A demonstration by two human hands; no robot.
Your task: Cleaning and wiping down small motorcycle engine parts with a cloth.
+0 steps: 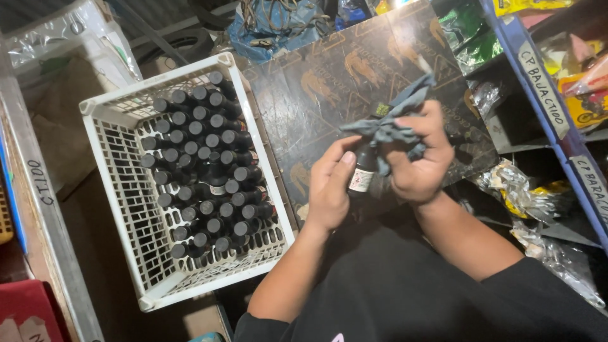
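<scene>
1. Cluttered shelving (544,95) stands to the right of my hands; a dark printed board (329,82) lies beyond them.
2. To the left of my left hand I see a white crate (120,190), its far half packed with upright dark bottles (202,164).
3. My left hand (329,190) is closed around one small bottle (363,174), roughly upright between both hands.
4. My right hand (421,161) grips a grey rag (389,123) bunched over the bottle's top.

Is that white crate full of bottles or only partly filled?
Partly filled. Dark-capped bottles stand packed along the right side of the white crate, while its left strip shows bare lattice floor.
</scene>
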